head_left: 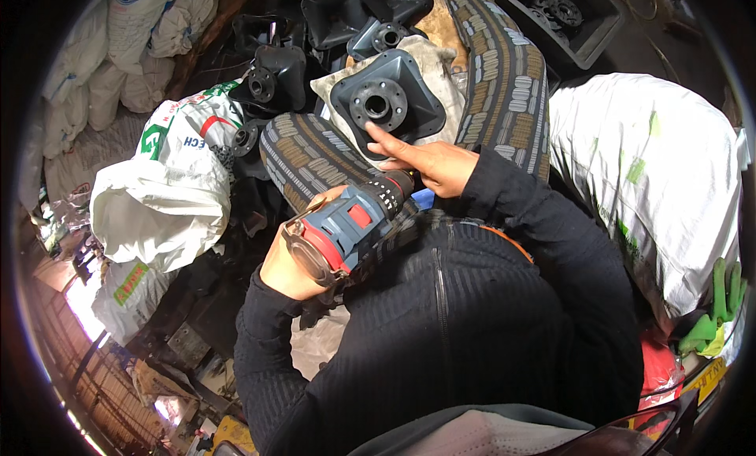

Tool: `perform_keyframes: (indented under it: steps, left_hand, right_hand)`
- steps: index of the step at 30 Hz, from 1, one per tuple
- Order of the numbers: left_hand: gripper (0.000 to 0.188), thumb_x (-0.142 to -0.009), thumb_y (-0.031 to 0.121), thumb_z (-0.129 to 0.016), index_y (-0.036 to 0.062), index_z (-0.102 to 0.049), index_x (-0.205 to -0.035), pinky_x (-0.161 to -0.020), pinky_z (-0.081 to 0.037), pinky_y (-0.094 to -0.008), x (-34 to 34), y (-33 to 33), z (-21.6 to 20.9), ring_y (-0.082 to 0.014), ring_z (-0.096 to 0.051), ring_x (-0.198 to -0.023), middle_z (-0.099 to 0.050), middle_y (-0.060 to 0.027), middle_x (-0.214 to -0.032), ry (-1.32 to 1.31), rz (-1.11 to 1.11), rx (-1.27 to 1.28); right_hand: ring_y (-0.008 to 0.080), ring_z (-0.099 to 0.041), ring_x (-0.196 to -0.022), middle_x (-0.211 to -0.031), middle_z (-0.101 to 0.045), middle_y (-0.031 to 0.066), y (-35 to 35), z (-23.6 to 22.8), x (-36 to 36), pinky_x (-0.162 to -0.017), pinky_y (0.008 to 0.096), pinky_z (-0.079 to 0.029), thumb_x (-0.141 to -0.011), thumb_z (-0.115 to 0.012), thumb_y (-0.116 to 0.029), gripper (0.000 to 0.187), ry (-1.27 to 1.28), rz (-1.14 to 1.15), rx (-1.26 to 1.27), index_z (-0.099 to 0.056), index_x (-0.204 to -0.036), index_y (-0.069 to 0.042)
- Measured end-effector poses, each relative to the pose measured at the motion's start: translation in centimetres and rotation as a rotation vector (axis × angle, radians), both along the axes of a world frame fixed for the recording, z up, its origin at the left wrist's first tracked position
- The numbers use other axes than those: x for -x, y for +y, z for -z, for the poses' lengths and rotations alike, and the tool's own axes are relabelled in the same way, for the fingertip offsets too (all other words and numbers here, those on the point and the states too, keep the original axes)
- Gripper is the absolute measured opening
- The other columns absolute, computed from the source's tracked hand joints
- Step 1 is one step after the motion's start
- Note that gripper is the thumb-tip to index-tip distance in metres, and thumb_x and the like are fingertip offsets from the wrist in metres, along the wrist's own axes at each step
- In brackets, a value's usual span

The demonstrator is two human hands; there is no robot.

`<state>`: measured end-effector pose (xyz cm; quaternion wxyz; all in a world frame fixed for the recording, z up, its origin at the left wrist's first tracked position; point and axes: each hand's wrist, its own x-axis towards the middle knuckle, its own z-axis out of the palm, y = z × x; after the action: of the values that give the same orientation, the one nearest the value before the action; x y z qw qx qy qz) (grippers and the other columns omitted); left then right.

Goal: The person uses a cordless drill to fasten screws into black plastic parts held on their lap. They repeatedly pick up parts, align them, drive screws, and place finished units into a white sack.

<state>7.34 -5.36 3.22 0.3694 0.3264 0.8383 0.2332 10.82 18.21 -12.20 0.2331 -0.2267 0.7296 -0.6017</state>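
Observation:
My left hand (285, 268) is wrapped round the grip of a blue-grey and red cordless drill (364, 218). Its black chuck points forward and right, toward my right hand (437, 166). The right hand's fingers are stretched out, with the index fingertip at the rim of the round flange on a dark square-based plastic housing (421, 109). That housing rests with its round hub facing up, on a pale cloth (453, 78) between my knees. Whether anything small lies under the right fingers or at the drill's tip is hidden.
Several similar dark housings (335, 19) are piled ahead. White sacks stand at left (161, 208) and right (646, 180). A black crate (602, 42) with round parts is at the far right. Green gloves (718, 302) lie by the right sack.

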Motion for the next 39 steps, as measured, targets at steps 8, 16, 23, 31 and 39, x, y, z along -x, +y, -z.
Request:
perform_keyframes:
  steps: [8, 16, 23, 31, 39]
  left_hand:
    - [0.032, -0.073, 0.009, -0.071, 0.0061, -0.063, -0.104, -0.080, -0.051, -0.0389, 1.2, -0.1, 1.3, -0.0295, -0.063, -0.090, -0.064, -0.0098, -0.100, 0.290, 0.063, -0.032]
    - [0.032, -0.073, 0.006, -0.072, 0.0045, -0.064, -0.104, -0.075, -0.050, -0.0390, 3.5, -1.3, 3.7, -0.0309, -0.063, -0.085, -0.065, -0.0116, -0.094, 0.351, -0.072, 0.034]
    - [0.047, -0.069, 0.009, -0.075, 0.0026, -0.060, -0.113, -0.088, -0.050, -0.0366, 4.9, 0.0, 5.1, -0.0312, -0.064, -0.100, -0.064, -0.0150, -0.108, 0.157, -0.137, 0.111]
    - [0.048, -0.069, 0.017, -0.073, 0.0065, -0.060, -0.114, -0.083, -0.054, -0.0341, 6.6, 1.4, 5.4, -0.0288, -0.065, -0.097, -0.061, -0.0140, -0.115, 0.224, 0.157, 0.231]
    - [0.061, -0.076, 0.020, -0.071, 0.0013, -0.045, -0.128, -0.086, -0.051, -0.0312, 6.6, 1.7, 5.9, -0.0258, -0.065, -0.096, -0.059, -0.0131, -0.117, 0.050, 0.052, 0.305]
  right_hand:
    - [0.0363, -0.041, -0.132, -0.140, -0.045, 0.0208, 0.8, 3.1, 2.4, -0.108, 0.0413, -0.036, -0.074, -0.064, 0.002, 0.094, 0.380, 0.213, 0.066, -0.014, -0.152, -0.016]
    - [0.0327, -0.057, -0.113, -0.116, -0.062, 0.0183, -3.7, 11.5, 7.9, -0.099, 0.0400, -0.042, -0.085, -0.065, -0.044, 0.052, -0.132, 0.952, 0.037, -0.058, -0.123, -0.008]
    - [0.0198, -0.062, -0.104, -0.098, -0.069, 0.0056, -4.7, 13.0, 7.8, -0.102, 0.0421, -0.032, -0.087, -0.062, -0.037, 0.026, 0.207, 0.935, -0.233, -0.070, -0.096, -0.013]
    - [0.0163, -0.064, -0.091, -0.090, -0.070, 0.0006, -4.5, 12.4, 8.0, -0.100, 0.0402, -0.031, -0.089, -0.061, -0.026, 0.016, 0.164, 0.940, -0.191, -0.070, -0.088, -0.013]
    - [0.0176, -0.063, -0.091, -0.088, -0.069, 0.0008, -4.5, 11.7, 8.4, -0.101, 0.0427, -0.030, -0.088, -0.062, -0.024, 0.014, 0.095, 0.946, -0.171, -0.069, -0.089, -0.012]
